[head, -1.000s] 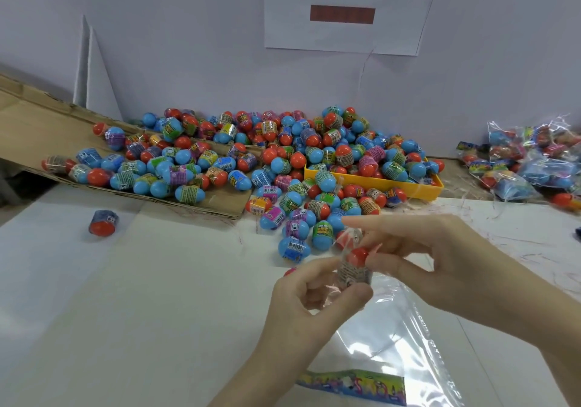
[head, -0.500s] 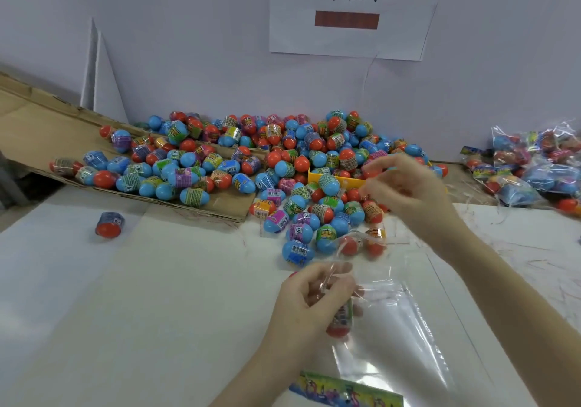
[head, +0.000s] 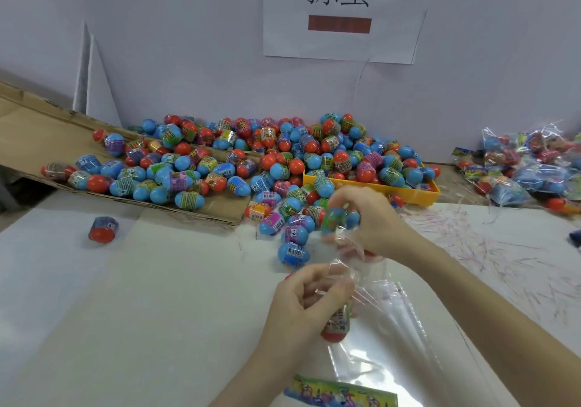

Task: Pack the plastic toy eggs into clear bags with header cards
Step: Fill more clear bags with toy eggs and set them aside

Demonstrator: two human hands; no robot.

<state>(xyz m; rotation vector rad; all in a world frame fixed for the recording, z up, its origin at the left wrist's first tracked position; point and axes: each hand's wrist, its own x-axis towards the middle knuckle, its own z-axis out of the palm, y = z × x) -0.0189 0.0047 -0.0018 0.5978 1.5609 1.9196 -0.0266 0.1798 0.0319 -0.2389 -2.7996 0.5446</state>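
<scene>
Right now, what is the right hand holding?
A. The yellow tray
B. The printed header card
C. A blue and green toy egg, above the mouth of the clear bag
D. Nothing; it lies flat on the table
C: the right hand curls its fingers round a blue and green toy egg just above the mouth of the clear bag, which the left hand holds open; the header card lies at the bag's near end.

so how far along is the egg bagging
Done: filled bags are piled at far right. In hand: the left hand holds open a clear bag with one egg inside, its header card at the bottom; the right hand brings a blurred blue egg. Left: a large loose pile, so most remains.
</scene>
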